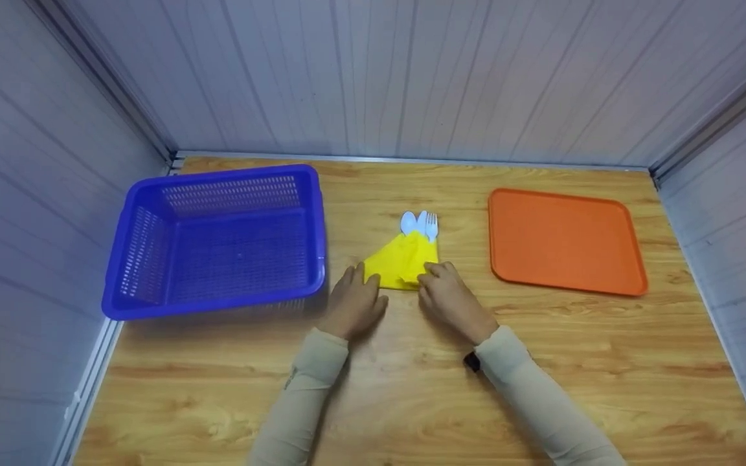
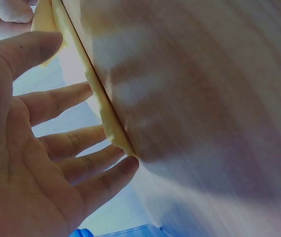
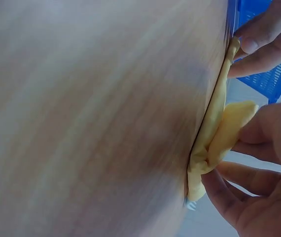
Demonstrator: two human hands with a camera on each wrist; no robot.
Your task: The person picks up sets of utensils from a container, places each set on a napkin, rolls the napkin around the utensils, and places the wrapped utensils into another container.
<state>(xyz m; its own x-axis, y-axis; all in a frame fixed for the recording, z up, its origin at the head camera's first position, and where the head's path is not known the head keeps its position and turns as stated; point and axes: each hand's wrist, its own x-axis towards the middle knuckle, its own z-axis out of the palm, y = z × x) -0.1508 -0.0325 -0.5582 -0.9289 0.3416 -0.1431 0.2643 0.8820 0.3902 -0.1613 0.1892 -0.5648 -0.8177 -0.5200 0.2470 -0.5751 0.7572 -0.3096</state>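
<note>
A yellow cloth napkin (image 1: pixel 386 264) lies folded on the wooden table, wrapped about the lower part of a white spoon (image 1: pixel 408 222), a white knife (image 1: pixel 421 221) and a white fork (image 1: pixel 432 226). Their heads stick out at the top. My left hand (image 1: pixel 355 299) rests at the napkin's left side; in the left wrist view its spread, nearly straight fingers (image 2: pixel 106 182) touch the edge. On the other side, my right hand (image 1: pixel 451 298) has bent fingers on the lower right part. There the right wrist view shows thumb and fingers at a raised yellow flap (image 3: pixel 234 126).
To the left stands a blue plastic basket (image 1: pixel 318 272) with perforated walls. An orange tray (image 1: pixel 567 243) lies flat at the right. Pale panel walls (image 1: pixel 373 77) close off the table's back and both sides.
</note>
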